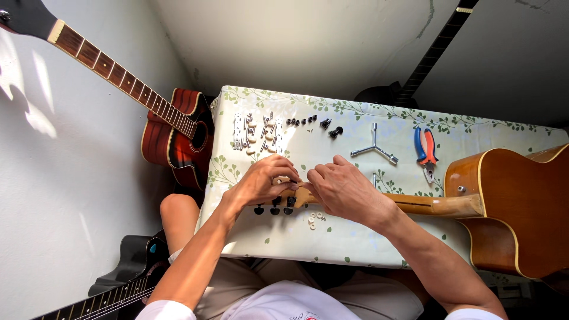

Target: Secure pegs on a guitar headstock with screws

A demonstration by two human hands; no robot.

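An acoustic guitar (512, 207) lies face down across the table (355, 237), its neck (432, 204) pointing left. My left hand (261, 181) grips the headstock from the left, fingers curled over it. My right hand (344, 189) rests on the headstock from the right, fingertips meeting the left hand's. Three black tuner knobs (274, 209) stick out below the headstock. Small white washers (314, 220) lie just beneath my hands.
Chrome tuner plates (258, 133), small black parts (311, 121), a three-armed wrench (374, 148) and red-and-blue pliers (425, 148) lie on the leaf-patterned cloth. A red sunburst guitar (178, 133) leans at the left wall, a black guitar (127, 278) bottom left, another black one (415, 77) behind the table.
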